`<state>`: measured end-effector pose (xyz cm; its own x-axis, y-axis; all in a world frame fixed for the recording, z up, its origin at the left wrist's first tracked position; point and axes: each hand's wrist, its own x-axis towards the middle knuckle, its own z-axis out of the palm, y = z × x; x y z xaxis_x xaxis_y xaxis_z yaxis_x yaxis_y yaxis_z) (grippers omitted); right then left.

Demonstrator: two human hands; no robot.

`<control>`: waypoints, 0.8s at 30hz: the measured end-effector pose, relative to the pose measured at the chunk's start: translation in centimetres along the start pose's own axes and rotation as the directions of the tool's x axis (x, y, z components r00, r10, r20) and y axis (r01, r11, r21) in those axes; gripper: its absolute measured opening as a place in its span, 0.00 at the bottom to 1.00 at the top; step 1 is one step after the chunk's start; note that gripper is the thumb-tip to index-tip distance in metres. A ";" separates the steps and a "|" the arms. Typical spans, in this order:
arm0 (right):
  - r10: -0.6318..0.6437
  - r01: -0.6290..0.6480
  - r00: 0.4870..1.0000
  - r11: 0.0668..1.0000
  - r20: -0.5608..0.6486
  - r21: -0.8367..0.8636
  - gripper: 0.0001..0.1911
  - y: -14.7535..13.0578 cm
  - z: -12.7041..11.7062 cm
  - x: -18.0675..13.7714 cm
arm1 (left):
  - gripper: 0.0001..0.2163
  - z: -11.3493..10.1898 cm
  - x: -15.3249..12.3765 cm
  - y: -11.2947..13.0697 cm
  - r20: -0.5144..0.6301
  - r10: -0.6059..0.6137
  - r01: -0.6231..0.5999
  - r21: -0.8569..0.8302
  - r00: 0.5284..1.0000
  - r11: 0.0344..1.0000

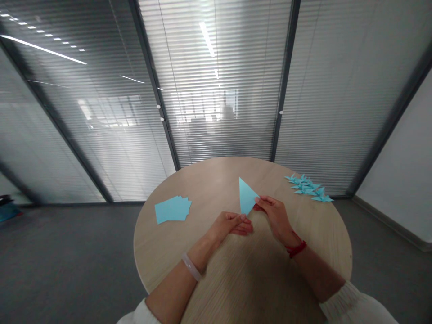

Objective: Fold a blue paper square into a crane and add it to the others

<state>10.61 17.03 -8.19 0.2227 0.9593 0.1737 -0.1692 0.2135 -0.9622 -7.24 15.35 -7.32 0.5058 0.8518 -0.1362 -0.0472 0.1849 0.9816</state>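
Observation:
Between my hands, just over the middle of the table, is a light-blue sheet of paper folded into a triangle [247, 197]. One point of it faces away from me. My left hand [232, 223] pinches its lower corner between thumb and fingers. The right-hand corner is gripped by my right hand [272, 212], its thumb on top. To the left lies a fanned stack of flat blue paper sheets [172, 209]. Several small folded blue paper cranes [308, 186] sit in a cluster at the far right.
The round wooden table [209, 180] has a light top. Behind it stand glass panels with blinds [222, 126] in dark frames. A white wall [401, 171] rises on the right, and a blue object [8, 209] is on the floor at far left.

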 end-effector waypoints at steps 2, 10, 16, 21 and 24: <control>0.001 -0.001 1.000 1.000 0.001 0.007 0.19 0.0 0.0 0.0 | 0.22 0.0 0.1 -0.1 -0.013 0.004 -0.003 0.010 1.000 1.000; 0.005 -0.005 1.000 1.000 0.002 0.025 0.18 0.5 0.0 0.0 | 0.20 0.1 0.5 -0.2 -0.051 0.121 -0.093 0.370 0.991 0.924; -0.016 0.015 1.000 1.000 -0.025 -0.019 0.18 0.5 0.2 -0.1 | 0.19 0.1 0.4 -0.5 -0.055 0.199 -0.145 0.507 0.978 0.850; -0.020 0.020 1.000 0.995 -0.003 -0.096 0.19 -0.2 0.6 -0.6 | 0.16 -0.5 0.7 -0.1 -0.120 0.308 -0.203 0.525 0.944 0.826; -0.025 0.032 0.998 0.991 0.054 -0.129 0.19 -0.5 0.9 -0.9 | 0.17 -0.9 1.0 0.1 -0.184 0.337 -0.221 0.462 0.923 0.859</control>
<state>9.61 16.18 -7.67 0.1743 0.9623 0.2086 -0.0368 0.2181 -0.9752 -7.50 16.71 -7.44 0.2922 0.9392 0.1804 0.2457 -0.2561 0.9349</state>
